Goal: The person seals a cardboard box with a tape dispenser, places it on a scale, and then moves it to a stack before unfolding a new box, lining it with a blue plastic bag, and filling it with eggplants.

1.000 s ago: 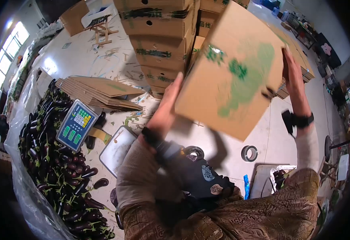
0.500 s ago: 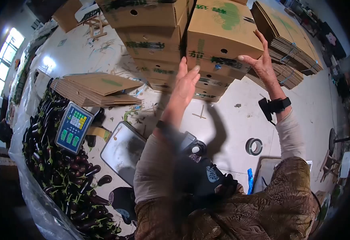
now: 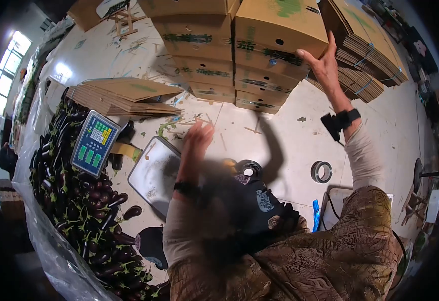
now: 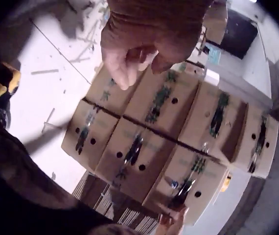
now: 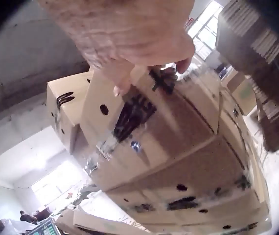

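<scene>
Two hands at work by stacked boxes. Right hand [image 3: 321,64] raised, fingers spread and straight, flat against the corner of the top box [image 3: 274,37]; no grip round it. Same box in the right wrist view [image 5: 144,132], fingertips [image 5: 122,85] on its upper edge. Top box atop the right-hand stack [image 3: 262,85], just beside a second stack [image 3: 197,45], both on the floor [image 3: 279,145]. Left hand [image 3: 195,138] lower, blurred, in mid-air above the floor, well apart from the boxes, holding nothing; in the left wrist view [image 4: 129,61] fingers loosely curled, empty. Left of it a scale [image 3: 95,143] with a steel pan [image 3: 154,183], eggplants [image 3: 79,210] heaped beside. Flat cartons [image 3: 124,103] behind the scale, more bundled at far right [image 3: 367,55]. Tape roll [image 3: 321,171] on the floor near the right arm.
</scene>
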Demonstrator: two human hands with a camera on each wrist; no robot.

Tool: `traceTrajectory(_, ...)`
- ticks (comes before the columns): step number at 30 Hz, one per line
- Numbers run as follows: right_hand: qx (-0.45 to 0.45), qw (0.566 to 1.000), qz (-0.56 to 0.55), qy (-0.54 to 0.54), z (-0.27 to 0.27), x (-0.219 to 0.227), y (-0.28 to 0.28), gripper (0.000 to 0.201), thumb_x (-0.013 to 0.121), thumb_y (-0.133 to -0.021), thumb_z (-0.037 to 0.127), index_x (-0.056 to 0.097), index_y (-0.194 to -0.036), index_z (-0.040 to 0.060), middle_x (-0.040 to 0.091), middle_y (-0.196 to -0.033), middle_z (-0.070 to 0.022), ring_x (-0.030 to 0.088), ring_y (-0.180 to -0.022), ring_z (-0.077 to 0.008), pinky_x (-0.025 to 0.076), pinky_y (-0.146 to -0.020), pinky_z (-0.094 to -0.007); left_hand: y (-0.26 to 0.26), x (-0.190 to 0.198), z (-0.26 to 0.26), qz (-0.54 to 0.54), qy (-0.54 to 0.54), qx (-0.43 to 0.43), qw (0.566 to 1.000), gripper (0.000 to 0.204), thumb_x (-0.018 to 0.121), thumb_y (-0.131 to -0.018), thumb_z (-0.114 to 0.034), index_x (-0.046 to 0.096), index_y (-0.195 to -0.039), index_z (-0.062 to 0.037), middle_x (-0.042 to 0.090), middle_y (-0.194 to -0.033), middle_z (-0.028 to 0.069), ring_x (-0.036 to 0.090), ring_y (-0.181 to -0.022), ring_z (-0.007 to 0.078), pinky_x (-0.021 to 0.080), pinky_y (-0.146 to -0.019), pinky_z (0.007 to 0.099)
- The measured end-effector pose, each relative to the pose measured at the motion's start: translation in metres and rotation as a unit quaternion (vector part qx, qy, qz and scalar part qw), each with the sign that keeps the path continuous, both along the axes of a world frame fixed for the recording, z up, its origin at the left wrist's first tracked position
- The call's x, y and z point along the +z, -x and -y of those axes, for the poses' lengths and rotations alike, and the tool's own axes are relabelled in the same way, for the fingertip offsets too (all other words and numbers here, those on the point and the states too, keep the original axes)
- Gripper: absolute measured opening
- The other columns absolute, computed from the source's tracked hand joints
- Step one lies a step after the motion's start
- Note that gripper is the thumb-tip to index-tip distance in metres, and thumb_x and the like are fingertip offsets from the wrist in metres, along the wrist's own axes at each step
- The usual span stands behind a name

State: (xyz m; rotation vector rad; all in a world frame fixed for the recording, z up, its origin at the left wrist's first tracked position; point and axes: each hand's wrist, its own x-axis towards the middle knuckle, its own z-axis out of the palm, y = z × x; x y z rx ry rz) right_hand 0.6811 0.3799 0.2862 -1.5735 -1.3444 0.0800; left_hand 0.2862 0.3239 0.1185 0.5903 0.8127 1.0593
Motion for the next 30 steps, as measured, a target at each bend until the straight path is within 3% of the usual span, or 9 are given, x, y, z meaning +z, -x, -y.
traceTrajectory(2,-0.022,0.998,-0.05,-0.018,0.014,-0.029,0.008,0.075,0.074,-0.082,0.043,0.042,-0.128,-0.0071,0.06,-0.112,-0.0193,0.06,-0.1,-0.0254,0.048,-0.087,-0.0353,0.039,-0.036,0.025,-0.01,0.051,0.045,0.998,0.048,0.051,-0.099,-0.029,0.041,-0.137,-0.0009,0.053,-0.128,0.0202,0.052,-0.12,0.0297,0.041,-0.105,0.0389)
traceTrajectory(4,-0.068,0.991,-0.1,0.052,0.027,-0.099,0.007,0.038,0.067,-0.089,0.035,0.056,-0.098,-0.0001,0.059,-0.081,-0.0069,0.054,-0.071,-0.015,0.048,-0.066,-0.031,0.062,-0.071,0.047,0.026,0.062,0.076,0.995,0.045,0.051,-0.099,-0.029,0.045,-0.135,-0.0025,0.057,-0.124,0.0174,0.055,-0.116,0.0278,0.044,-0.101,0.0378)
traceTrajectory(6,0.095,0.949,-0.196,0.229,0.043,-0.132,0.023,0.026,0.064,-0.089,0.026,0.065,-0.086,0.0001,0.065,-0.077,-0.0066,0.062,-0.073,-0.0163,0.051,-0.07,-0.0317,0.069,-0.078,0.068,0.001,0.085,0.14,0.987,0.04,0.054,-0.098,-0.028,0.05,-0.13,-0.0042,0.059,-0.119,0.0139,0.059,-0.108,0.025,0.049,-0.093,0.0347)
traceTrajectory(10,0.276,0.939,0.01,0.205,0.011,-0.127,0.052,0.033,0.059,-0.091,0.029,0.066,-0.107,0.0002,0.07,-0.102,-0.0156,0.067,-0.095,-0.0278,0.051,-0.085,-0.0352,0.066,-0.123,0.09,-0.229,-0.107,0.092,0.963,0.037,0.055,-0.098,-0.026,0.052,-0.127,-0.0043,0.061,-0.114,0.0136,0.061,-0.102,0.0229,0.051,-0.088,0.0322)
traceTrajectory(16,0.35,0.895,0.061,0.269,-0.093,-0.156,0.087,0.037,0.053,-0.095,0.028,0.062,-0.121,0.003,0.065,-0.119,-0.0171,0.06,-0.112,-0.0306,0.046,-0.096,-0.0384,0.049,-0.057,0.1,-0.106,0.052,0.119,0.986,0.034,0.055,-0.097,-0.023,0.053,-0.125,-0.0032,0.062,-0.11,0.0152,0.063,-0.095,0.0233,0.052,-0.087,0.0338)
traceTrajectory(21,0.252,0.918,0.002,0.307,-0.08,-0.222,0.084,0.031,0.055,-0.094,0.024,0.067,-0.113,0.0037,0.069,-0.11,-0.0115,0.063,-0.104,-0.0283,0.047,-0.092,-0.0367,0.077,-0.132,0.139,-0.076,0.039,0.142,0.986,0.035,0.054,-0.096,-0.018,0.05,-0.126,-0.0006,0.059,-0.116,0.0175,0.061,-0.1,0.0253,0.051,-0.09,0.0356)
traceTrajectory(24,0.259,0.885,-0.112,0.37,-0.067,-0.234,0.048,0.03,0.058,-0.092,0.022,0.068,-0.112,0.0022,0.07,-0.105,-0.008,0.064,-0.099,-0.023,0.048,-0.088,-0.0338,0.076,-0.073,0.152,0.007,0.156,0.193,0.969,0.034,0.054,-0.096,-0.016,0.05,-0.126,-0.0008,0.059,-0.114,0.0168,0.06,-0.102,0.0255,0.05,-0.09,0.0364)
traceTrajectory(28,0.26,0.889,-0.109,0.361,-0.033,-0.221,-0.008,0.035,0.055,-0.097,0.024,0.062,-0.122,0.0014,0.066,-0.112,-0.0077,0.061,-0.104,-0.0182,0.048,-0.089,-0.0306,0.092,-0.092,0.159,-0.002,0.211,0.207,0.955,0.035,0.055,-0.095,-0.016,0.05,-0.126,-0.0015,0.061,-0.108,0.0158,0.06,-0.1,0.0255,0.05,-0.089,0.0375)
traceTrajectory(30,0.128,0.871,-0.139,0.454,-0.012,-0.189,-0.014,0.034,0.06,-0.092,0.022,0.064,-0.119,0.0021,0.068,-0.108,-0.0069,0.062,-0.098,-0.0189,0.048,-0.088,-0.029,0.094,-0.101,0.158,-0.048,0.225,0.204,0.952,0.036,0.056,-0.094,-0.016,0.05,-0.126,-0.0019,0.061,-0.108,0.0157,0.061,-0.099,0.0251,0.051,-0.087,0.0359)
